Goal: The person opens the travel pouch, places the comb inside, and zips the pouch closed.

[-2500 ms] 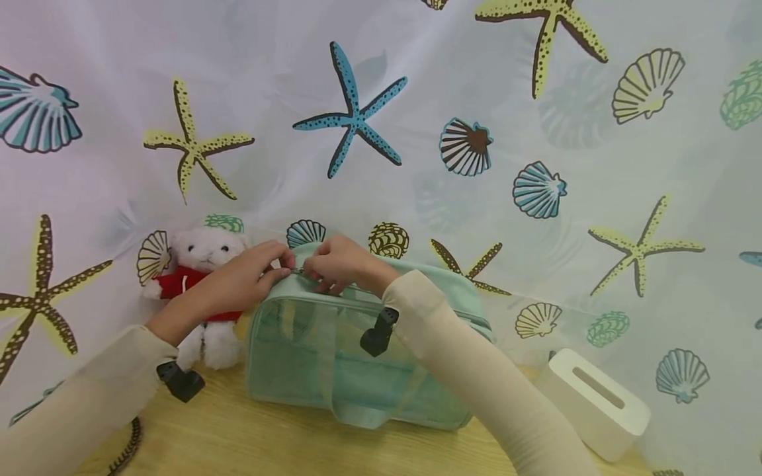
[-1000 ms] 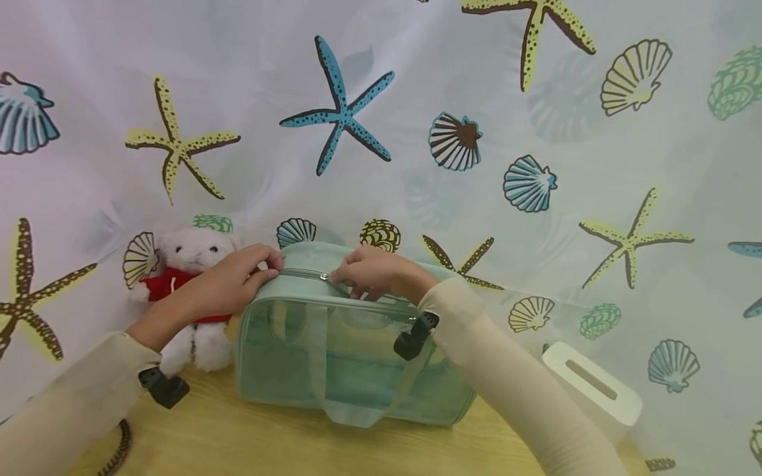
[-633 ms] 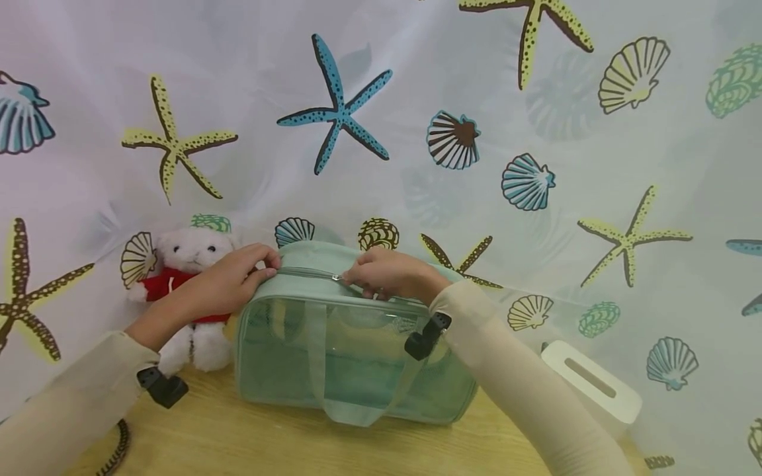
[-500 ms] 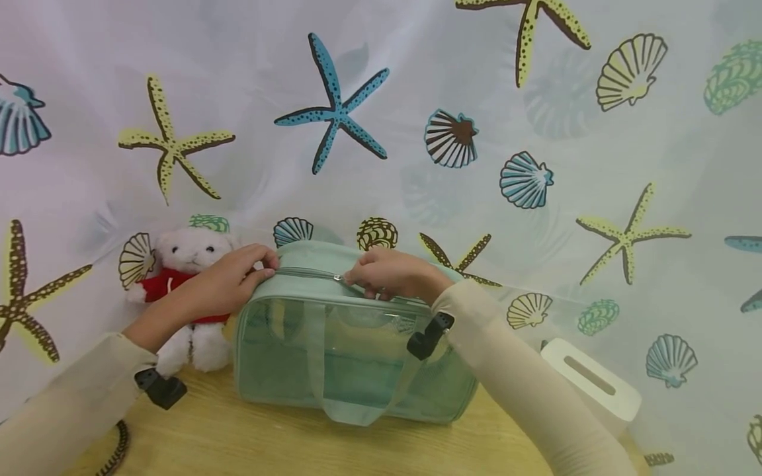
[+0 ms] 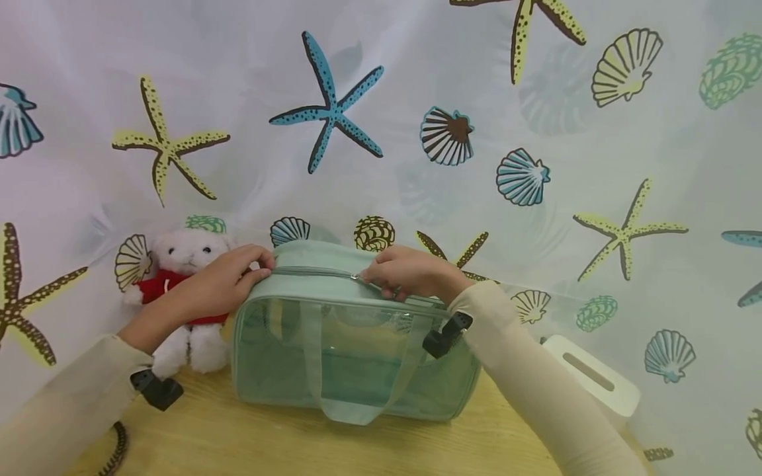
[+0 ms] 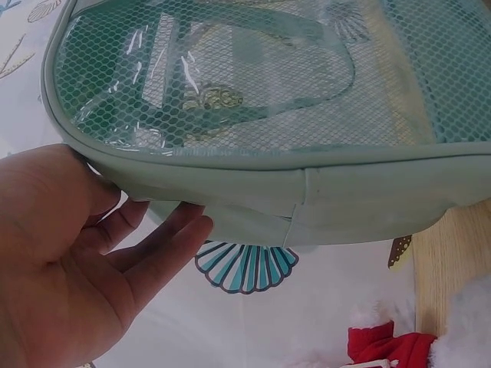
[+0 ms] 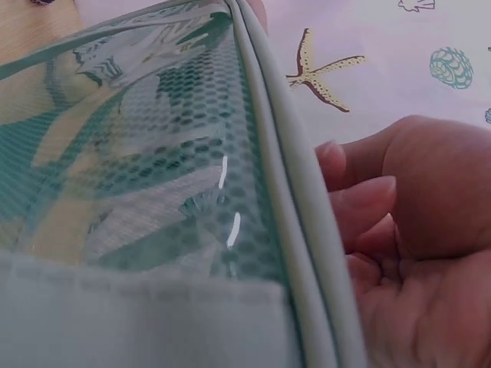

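Observation:
A mint-green bag (image 5: 357,390) with clear and mesh sides stands upright on the wooden surface, its front strap hanging down. At its top left end, my left hand (image 5: 233,281) pinches the end of the zip between thumb and index finger; in the left wrist view the hand's other fingers (image 6: 165,245) lie beside the bag's end. My right hand (image 5: 411,271) pinches the zipper pull (image 5: 355,277) near the middle of the top, its other fingers curled. Left of the pull, the zip runs as one narrow line. In the right wrist view the bag's edge hides the pinching fingertips.
A white plush bear (image 5: 189,251) in a red top sits left of the bag, partly behind my left arm. To the right is a white slotted box (image 5: 595,377). A dark coiled cord (image 5: 117,449) lies front left. A sea-print curtain (image 5: 381,185) hangs close behind.
My right hand has slid the zipper pull rightward from the bag's left end to near the middle of its top. The left hand stays at the left end. The view has shifted slightly.

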Tool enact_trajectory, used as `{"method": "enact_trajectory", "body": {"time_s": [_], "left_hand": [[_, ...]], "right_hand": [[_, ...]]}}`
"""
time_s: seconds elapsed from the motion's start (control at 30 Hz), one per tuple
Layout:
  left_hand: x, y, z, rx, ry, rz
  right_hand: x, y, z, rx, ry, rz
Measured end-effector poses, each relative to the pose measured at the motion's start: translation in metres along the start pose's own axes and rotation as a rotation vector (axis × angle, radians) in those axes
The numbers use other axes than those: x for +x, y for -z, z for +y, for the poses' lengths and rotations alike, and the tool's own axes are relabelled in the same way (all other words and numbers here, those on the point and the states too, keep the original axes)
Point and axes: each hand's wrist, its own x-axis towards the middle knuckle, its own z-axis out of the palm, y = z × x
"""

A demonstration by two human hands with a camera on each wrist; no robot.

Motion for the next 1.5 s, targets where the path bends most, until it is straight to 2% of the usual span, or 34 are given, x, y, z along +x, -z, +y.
{"method": "enact_trajectory", "body": {"time_s": [0.37,0.6,0.83,1.07,1.5], "left_hand": [[-0.002,0.001,0.000,-0.009,0.001,-0.004],[0.002,0.001,0.002,-0.014,-0.016,0.002],[0.002,0.001,0.002,-0.001,-0.017,0.005],[0.001,0.001,0.000,-0.003,0.004,-0.009],[0.001,0.001,0.001,0.012,-0.008,-0.006]], "right_hand": [[-0.011,0.012,0.010,-0.006,-0.005,-0.018],[-0.022,0.019,0.016,-0.002,-0.034,0.004],[-0.028,0.025,0.024,0.026,-0.018,-0.007],[-0.039,0.031,0.029,0.023,-0.039,0.034],[-0.054,0.042,0.046,-0.031,-0.038,0.076]]}}
